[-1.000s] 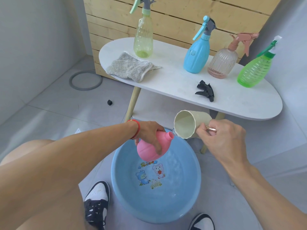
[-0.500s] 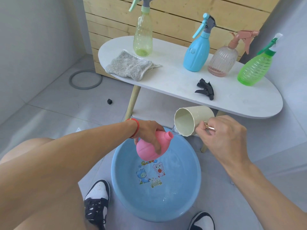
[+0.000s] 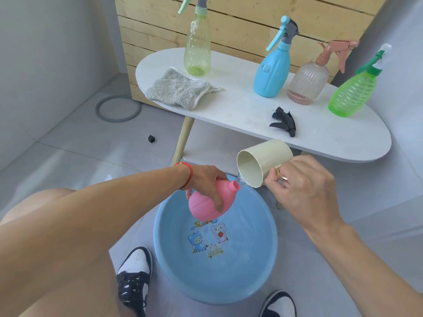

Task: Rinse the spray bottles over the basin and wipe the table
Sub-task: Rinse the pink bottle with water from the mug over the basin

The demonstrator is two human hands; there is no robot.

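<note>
Head view: pink bottle held tilted over the basin.
Left hand grips it, fingers hiding its upper side; neck points up-right toward the tipped cup, whose handle the right hand grips and hides.

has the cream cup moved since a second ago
Barely. The cream cup stays tipped at the pink bottle, just below the table edge and over the basin rim.

Left hand grips pink bottle; right hand tips cup.
</note>
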